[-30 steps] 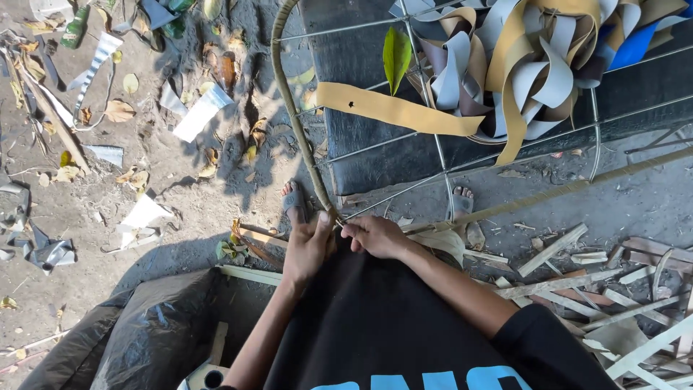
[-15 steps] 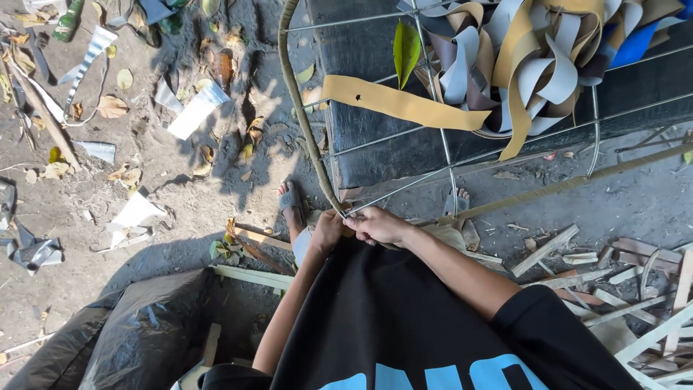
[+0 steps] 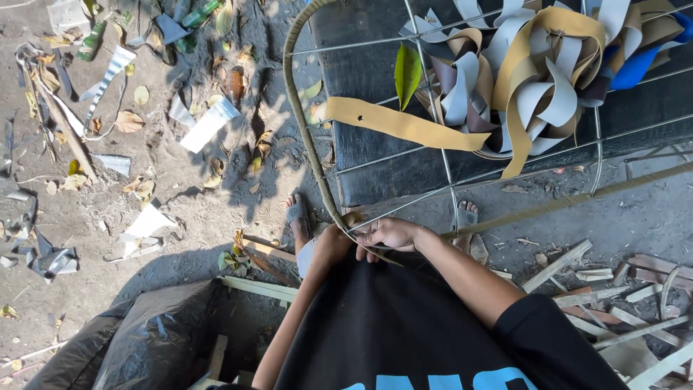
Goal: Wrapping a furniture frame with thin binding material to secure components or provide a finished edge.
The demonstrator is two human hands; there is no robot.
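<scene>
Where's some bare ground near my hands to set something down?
Bare dirt lies left of the sandalled foot, bordered by the white scraps and the black plastic bag. Crowded: wood offcuts to the right, and the wire frame with strips ahead of both hands.

A curved frame rim (image 3: 303,137), wrapped in olive-tan strip, was seen arching from the top of the view down to a point just above the lap, where it was gripped by both hands. The left hand (image 3: 330,242) was closed around the rim's lower end; the right hand (image 3: 390,235) was pinched on it just beside, the two touching. Thin grey wires (image 3: 440,155) were strung across the frame in a grid. A bundle of strips (image 3: 534,72) in tan, grey, brown and blue was piled on the wires, with one tan strip (image 3: 401,123) laid out flat towards the rim.
</scene>
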